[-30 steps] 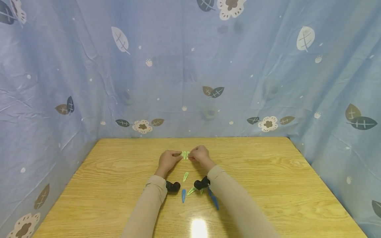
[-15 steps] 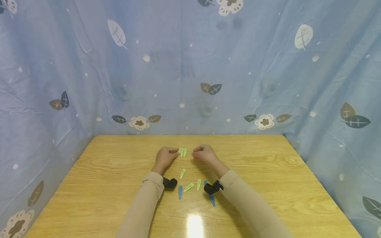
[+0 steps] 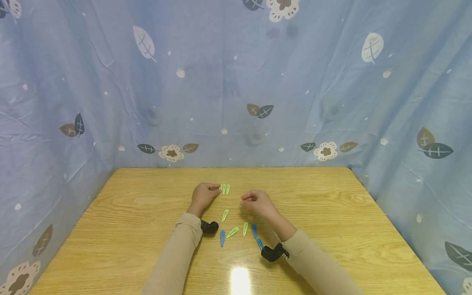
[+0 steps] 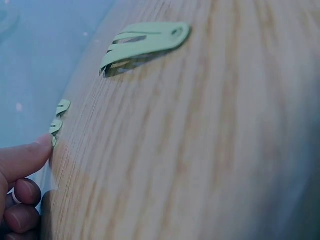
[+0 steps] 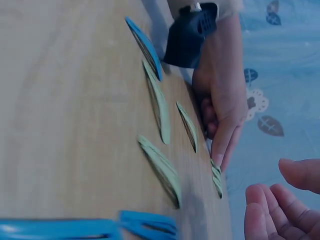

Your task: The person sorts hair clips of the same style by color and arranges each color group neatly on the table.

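A small cluster of green hair clips lies side by side on the wooden bench, toward its far middle; the left hand rests beside them with its fingers curled, the forefinger tip touching the cluster's left edge, so the hand touches rather than grips the clips; in the left wrist view that fingertip meets the nearest clip at the bench surface. The right hand hovers just right of the cluster, apart from it, its fingers loosely curled with thumb and forefinger close together and nothing held. Nearer the person lie loose clips: a single green clip below the cluster; two more green clips side by side; a blue clip to their left and two blue clips to their right. A blue floral curtain hangs behind and beside the bench.
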Available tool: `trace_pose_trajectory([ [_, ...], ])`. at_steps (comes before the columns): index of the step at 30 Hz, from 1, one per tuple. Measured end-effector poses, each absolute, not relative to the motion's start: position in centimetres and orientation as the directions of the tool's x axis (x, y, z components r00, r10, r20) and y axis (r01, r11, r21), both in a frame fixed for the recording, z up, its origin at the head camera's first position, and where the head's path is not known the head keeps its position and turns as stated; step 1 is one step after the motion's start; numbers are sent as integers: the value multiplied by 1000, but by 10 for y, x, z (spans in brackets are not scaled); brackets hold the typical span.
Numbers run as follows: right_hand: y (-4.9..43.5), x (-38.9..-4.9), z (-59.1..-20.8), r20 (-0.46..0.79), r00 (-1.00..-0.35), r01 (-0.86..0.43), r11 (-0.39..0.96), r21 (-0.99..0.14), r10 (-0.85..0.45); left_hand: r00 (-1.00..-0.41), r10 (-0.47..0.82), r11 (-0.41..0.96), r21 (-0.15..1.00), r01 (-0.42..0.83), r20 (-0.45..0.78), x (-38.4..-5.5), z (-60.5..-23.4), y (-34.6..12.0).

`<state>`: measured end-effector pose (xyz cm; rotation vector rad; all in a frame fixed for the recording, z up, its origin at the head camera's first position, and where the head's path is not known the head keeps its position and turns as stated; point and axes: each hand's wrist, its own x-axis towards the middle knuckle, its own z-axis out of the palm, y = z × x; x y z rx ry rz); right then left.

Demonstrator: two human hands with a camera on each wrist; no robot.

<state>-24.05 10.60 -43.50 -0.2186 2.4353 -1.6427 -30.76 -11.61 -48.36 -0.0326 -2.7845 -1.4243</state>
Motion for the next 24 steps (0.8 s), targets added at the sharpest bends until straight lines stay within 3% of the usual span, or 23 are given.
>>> trace_pose_trajectory([
  [8,113,-201,-421,-15,-967,-84,370,-925,-256,-999,17,584,811,33,29,-309,-484,-116],
  [13,121,-197,-446,19,-966,-119,379,-918,-257,-999,16,580,814,33,29,-309,-484,-116],
  [24,123,-183,-457,-7,-973,-99,451,-887,-229,-1000,19,581,813,30,23,-307,-482,-114],
])
